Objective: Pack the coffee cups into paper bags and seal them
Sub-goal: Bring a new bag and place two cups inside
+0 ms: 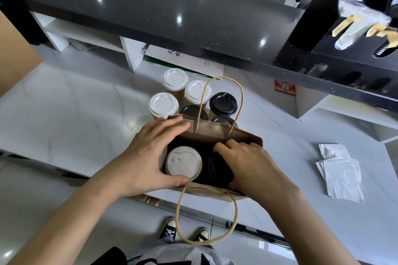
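Brown kraft paper forms the open bag (217, 131) standing at the near edge of the pale grey counter (75, 114), its near wall hanging slightly past that edge. Inside, a white-lidded cup (183, 162) shows plainly on the left; beside it a black-lidded cup (216, 168) is mostly covered by the right hand (249, 163), and the bag's dark interior hides both cup bodies. Behind the bag stand six more cups: three white-lidded cups (174, 78) and one black-lidded cup (223, 103) in full view, while two further dark lids (192, 111) are cut off by the bag's far wall and its upright handle (221, 103). The near handle (206, 217) droops over the counter edge toward the floor.

Open counter stretches wide to the left of the bag; to the right, a stack of white napkins (340, 172) lies well apart. A dark raised shelf (150, 6) overhangs the back of the counter, close behind the cups.

The left hand (150, 153) spans the bag's left end, fingers laid on the far rim and thumb pressing the near rim beside the white lid. The right hand reaches into the bag with fingers curled over the black lid, though whether it truly grips the cup cannot be told.
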A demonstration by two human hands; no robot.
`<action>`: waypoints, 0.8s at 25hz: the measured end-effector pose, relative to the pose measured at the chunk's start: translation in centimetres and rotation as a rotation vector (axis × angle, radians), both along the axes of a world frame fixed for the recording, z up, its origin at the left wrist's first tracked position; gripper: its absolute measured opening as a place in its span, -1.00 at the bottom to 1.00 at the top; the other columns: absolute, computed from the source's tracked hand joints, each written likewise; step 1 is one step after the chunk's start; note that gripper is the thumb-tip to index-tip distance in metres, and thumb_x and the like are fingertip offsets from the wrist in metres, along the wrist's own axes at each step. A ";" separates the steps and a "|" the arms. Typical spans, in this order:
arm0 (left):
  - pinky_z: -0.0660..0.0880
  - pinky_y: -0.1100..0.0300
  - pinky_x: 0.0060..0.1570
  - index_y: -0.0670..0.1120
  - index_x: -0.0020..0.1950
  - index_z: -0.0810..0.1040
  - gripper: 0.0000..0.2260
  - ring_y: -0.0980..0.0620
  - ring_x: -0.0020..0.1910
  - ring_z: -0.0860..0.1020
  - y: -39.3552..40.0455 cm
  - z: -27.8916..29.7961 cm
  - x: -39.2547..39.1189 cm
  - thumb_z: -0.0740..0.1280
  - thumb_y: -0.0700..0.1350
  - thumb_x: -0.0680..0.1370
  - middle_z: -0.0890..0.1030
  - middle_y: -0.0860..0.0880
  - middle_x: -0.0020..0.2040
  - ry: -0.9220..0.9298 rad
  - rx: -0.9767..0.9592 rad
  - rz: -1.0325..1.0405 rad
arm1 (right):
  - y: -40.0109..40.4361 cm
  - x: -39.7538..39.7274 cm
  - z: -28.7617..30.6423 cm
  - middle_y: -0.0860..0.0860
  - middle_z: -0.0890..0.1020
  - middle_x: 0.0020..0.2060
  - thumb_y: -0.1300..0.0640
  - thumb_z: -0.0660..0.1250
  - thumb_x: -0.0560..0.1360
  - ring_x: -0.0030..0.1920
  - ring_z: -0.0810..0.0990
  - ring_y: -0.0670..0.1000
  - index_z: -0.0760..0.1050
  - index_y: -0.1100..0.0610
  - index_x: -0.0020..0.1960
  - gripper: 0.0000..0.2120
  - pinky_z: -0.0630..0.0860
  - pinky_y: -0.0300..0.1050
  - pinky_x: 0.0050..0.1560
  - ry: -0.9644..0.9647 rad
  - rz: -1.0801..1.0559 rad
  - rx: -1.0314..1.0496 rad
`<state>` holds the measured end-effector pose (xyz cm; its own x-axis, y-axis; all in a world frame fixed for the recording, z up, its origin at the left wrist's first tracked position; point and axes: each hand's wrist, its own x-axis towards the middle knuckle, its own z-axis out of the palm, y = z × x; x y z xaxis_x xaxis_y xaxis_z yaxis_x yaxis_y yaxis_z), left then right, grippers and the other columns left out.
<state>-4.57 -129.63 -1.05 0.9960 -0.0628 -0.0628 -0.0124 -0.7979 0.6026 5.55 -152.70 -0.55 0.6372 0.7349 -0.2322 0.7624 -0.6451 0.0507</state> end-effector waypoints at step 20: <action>-0.04 0.28 0.50 0.26 0.61 0.13 -0.04 0.36 0.56 -0.11 0.2 -0.2 -0.4 0.56 0.29 0.32 -0.04 0.48 0.55 -0.043 0.007 -0.031 | 1.9 0.2 -1.3 0.02 0.62 0.08 0.18 0.31 0.55 0.05 0.67 0.14 0.35 0.06 0.35 -0.61 0.36 0.02 0.04 -0.084 -0.044 -0.147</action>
